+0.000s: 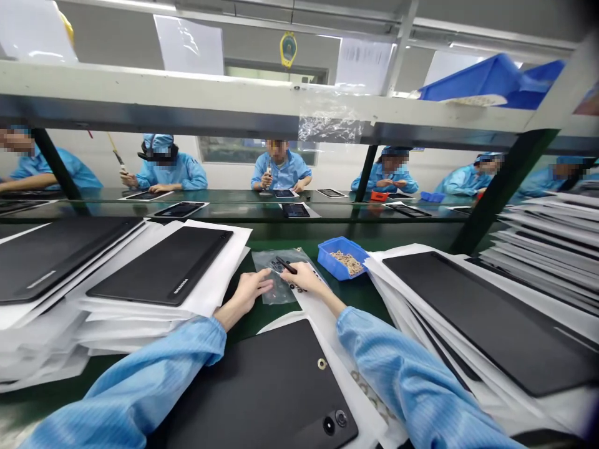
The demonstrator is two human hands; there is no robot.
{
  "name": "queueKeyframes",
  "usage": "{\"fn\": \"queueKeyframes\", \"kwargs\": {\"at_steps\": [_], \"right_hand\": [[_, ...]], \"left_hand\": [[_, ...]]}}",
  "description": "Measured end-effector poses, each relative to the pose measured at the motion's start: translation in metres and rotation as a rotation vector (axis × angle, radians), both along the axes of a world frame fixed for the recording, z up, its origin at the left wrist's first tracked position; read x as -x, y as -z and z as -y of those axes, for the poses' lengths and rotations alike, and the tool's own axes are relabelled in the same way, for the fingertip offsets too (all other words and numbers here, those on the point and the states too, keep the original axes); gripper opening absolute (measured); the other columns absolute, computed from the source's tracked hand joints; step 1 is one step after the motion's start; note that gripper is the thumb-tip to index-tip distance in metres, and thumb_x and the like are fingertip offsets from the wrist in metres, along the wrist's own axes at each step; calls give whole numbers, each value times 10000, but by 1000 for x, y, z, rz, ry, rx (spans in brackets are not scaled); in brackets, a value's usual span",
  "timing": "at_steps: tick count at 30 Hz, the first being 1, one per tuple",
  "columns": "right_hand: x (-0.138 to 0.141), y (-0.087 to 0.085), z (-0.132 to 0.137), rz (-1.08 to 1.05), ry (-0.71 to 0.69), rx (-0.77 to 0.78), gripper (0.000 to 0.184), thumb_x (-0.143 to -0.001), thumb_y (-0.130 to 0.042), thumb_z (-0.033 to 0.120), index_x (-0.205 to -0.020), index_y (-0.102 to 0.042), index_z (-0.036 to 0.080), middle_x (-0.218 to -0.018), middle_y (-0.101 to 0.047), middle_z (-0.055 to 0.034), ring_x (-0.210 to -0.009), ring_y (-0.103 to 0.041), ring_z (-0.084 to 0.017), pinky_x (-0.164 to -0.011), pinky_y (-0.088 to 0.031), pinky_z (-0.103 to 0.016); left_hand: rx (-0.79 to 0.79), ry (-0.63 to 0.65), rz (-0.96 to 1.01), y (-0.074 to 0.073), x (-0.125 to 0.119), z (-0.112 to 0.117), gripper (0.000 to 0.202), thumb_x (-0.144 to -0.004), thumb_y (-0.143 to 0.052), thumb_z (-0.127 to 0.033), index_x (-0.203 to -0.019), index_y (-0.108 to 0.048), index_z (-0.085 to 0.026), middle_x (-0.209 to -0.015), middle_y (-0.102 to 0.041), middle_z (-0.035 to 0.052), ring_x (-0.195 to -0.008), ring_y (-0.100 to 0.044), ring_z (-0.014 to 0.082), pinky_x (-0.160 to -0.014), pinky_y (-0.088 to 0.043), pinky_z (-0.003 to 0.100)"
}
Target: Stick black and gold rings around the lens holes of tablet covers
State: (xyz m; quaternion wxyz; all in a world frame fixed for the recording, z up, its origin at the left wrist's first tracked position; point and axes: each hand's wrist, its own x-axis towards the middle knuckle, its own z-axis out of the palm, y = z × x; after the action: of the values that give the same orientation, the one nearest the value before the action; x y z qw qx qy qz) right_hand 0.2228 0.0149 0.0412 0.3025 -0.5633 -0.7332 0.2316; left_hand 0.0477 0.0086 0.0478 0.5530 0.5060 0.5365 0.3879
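**Head view: fine handling at the clear bag (281,295)**

We see the bag flat on the green bench (248,320), just beyond the nearest tablet (253,380). Our right hand (304,277) grips a dark pen-like tool (287,266), tip over the bag; whether it touches, we cannot tell. Our left hand (251,290) has its fingers loosely spread at the bag's left edge.

We judge the step in hand to be work on small dark parts (292,286) there; the next move seems to call for a steady tip and a bag held flat.

The blue bin (330,264) bounds the right, and the left stack (105,319) crowds the wrist. Open room is a narrow bench strip before the bag.
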Motion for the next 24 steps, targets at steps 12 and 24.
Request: {"fn": "queueKeyframes", "kwargs": {"at_steps": [12,24], "right_hand": [[-14,-10,18,-152,-14,17,234,-677,-698,350,-680,-612,132,-579,-535,30,-574,-475,-114,-545,-329,-225],[-11,8,18,-329,-28,68,275,-762,-594,367,-625,-594,129,-438,-388,67,-420,-306,-69,-448,-258,-229]], "left_hand": [[229,31,361,6,-10,3,301,-917,-586,-300,-1152,-568,-114,-1116,-599,99,-928,-621,191,-783,-544,363],[114,86,507,8,-25,27,219,-938,-558,-267,-1057,-604,-89,-1036,-651,94,-932,-647,177,-812,-546,341]]}}
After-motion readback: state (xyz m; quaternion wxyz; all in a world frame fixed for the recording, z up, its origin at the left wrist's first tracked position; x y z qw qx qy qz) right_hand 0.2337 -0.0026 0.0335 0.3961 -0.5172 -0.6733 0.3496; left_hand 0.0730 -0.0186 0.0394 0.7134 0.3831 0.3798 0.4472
